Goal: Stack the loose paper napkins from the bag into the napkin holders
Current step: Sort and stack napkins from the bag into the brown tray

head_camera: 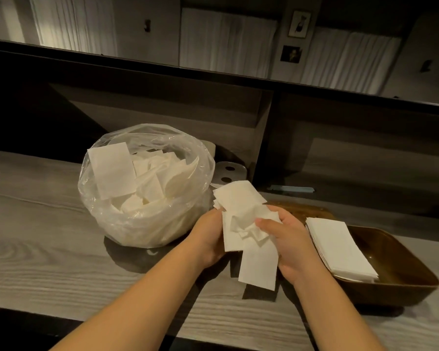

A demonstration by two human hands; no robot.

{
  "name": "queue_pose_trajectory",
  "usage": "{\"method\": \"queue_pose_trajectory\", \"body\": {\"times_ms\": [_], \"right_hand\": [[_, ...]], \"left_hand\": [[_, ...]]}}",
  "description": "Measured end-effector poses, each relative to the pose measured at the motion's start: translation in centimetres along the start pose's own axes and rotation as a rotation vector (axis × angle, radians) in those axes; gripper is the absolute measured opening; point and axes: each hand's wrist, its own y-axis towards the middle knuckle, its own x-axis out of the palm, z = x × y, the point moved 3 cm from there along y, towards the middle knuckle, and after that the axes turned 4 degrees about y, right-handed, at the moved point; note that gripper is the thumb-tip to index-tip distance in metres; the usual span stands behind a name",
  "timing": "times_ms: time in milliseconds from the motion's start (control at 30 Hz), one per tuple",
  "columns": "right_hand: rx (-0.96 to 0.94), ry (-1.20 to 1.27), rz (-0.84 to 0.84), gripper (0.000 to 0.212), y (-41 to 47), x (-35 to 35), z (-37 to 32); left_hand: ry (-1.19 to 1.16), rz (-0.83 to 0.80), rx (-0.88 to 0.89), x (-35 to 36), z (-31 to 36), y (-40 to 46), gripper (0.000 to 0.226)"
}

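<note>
Both hands hold a messy bunch of napkins (248, 224) above the grey wooden worktop (48, 236): the left hand (209, 239) curls round its left edge, and the right hand (288, 239) grips its right side with the thumb laid across the paper. Just left of the hands stands an open clear plastic bag (147, 224) full of loose white napkins. To the right, a brown wooden tray (403, 269) holds a neat stack of napkins (340, 247).
</note>
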Motion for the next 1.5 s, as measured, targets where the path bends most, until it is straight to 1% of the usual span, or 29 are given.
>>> {"method": "queue_pose_trajectory", "body": {"times_ms": [67, 133, 233, 300, 400, 433, 500, 567, 633, 700, 767, 800, 867, 900, 967, 1067, 1133, 1200, 1267, 1367, 1433, 1500], "right_hand": [[-0.012, -0.099, 0.058, 0.020, 0.2, -0.2, 0.2], [-0.026, -0.139, 0.075, 0.020, 0.4, -0.3, 0.3], [-0.034, -0.138, 0.080, 0.022, 0.4, -0.3, 0.4], [-0.022, -0.099, 0.022, 0.035, 0.3, -0.3, 0.6], [0.098, -0.121, -0.139, 0.065, 0.4, -0.4, 1.4], [0.142, -0.156, -0.175, 0.071, 0.4, -0.3, 1.6], [0.175, -0.247, -0.191, 0.074, 0.5, -0.3, 1.8], [0.159, -0.311, -0.164, 0.067, 0.5, -0.4, 1.8], [0.133, -0.342, -0.116, 0.050, 0.6, -0.6, 1.8], [0.106, -0.324, -0.067, 0.033, 0.6, -0.5, 1.7], [0.031, -0.299, -0.040, 0.024, 0.3, -0.3, 1.2], [-0.017, -0.263, -0.030, 0.023, 0.2, -0.2, 0.9], [-0.107, -0.101, -0.027, 0.026, -0.1, -0.3, 0.3], [-0.136, 0.006, -0.039, 0.028, -0.2, -0.2, 0.0], [-0.164, 0.164, -0.056, 0.031, -0.4, -0.1, -0.2], [-0.183, 0.238, -0.023, 0.033, -0.4, 0.0, -0.2], [-0.179, 0.334, -0.020, 0.034, -0.3, 0.0, -0.2], [-0.168, 0.380, 0.003, 0.033, -0.1, -0.1, -0.1], [-0.158, 0.285, 0.058, 0.026, 0.2, -0.2, 0.3], [-0.141, -0.053, 0.165, 0.012, 0.8, -0.4, 1.1], [-0.125, -0.107, 0.190, 0.008, 1.1, -0.4, 1.6], [-0.096, -0.108, 0.190, 0.007, 1.2, -0.2, 1.9]], "left_hand": [[-0.122, 0.036, -0.037, -0.3, -0.1, 0.2, 0.034], [-0.208, 0.067, -0.056, -0.3, 0.1, 0.3, 0.041], [-0.188, 0.093, -0.073, -0.3, 0.1, 0.2, 0.042], [-0.142, 0.145, -0.055, -0.5, 0.1, 0.1, 0.035], [-0.114, 0.190, -0.038, -1.0, 0.5, 0.1, 0.018], [-0.100, 0.202, -0.033, -1.2, 0.7, 0.1, 0.017], [-0.065, 0.230, -0.004, -1.4, 1.1, 0.3, 0.015], [-0.045, 0.273, 0.046, -1.9, 1.3, 0.8, 0.018], [-0.033, 0.314, 0.079, -2.4, 1.1, 1.5, 0.027], [-0.023, 0.332, 0.077, -2.7, 0.8, 2.0, 0.034], [-0.048, 0.352, 0.082, -2.8, 0.6, 2.1, 0.034], [-0.059, 0.358, 0.073, -2.9, 0.6, 2.2, 0.030], [-0.058, 0.348, 0.041, -2.9, 0.6, 2.0, 0.019], [-0.047, 0.319, 0.022, -2.9, 0.6, 1.8, 0.019], [0.019, 0.207, -0.017, -2.7, 0.6, 1.4, 0.028], [0.170, 0.012, -0.086, -2.1, 0.3, 0.7, 0.027], [0.156, -0.016, -0.151, -1.9, 0.1, 0.4, 0.022], [0.135, -0.022, -0.192, -2.0, 0.2, 0.2, 0.021], [0.108, -0.009, -0.193, -2.0, 0.2, 0.2, 0.022], [0.029, 0.059, -0.161, -1.7, 0.3, 0.2, 0.020], [-0.023, 0.084, -0.164, -1.5, 0.3, 0.2, 0.028], [-0.017, 0.076, -0.173, -1.5, 0.3, 0.2, 0.036]]}}
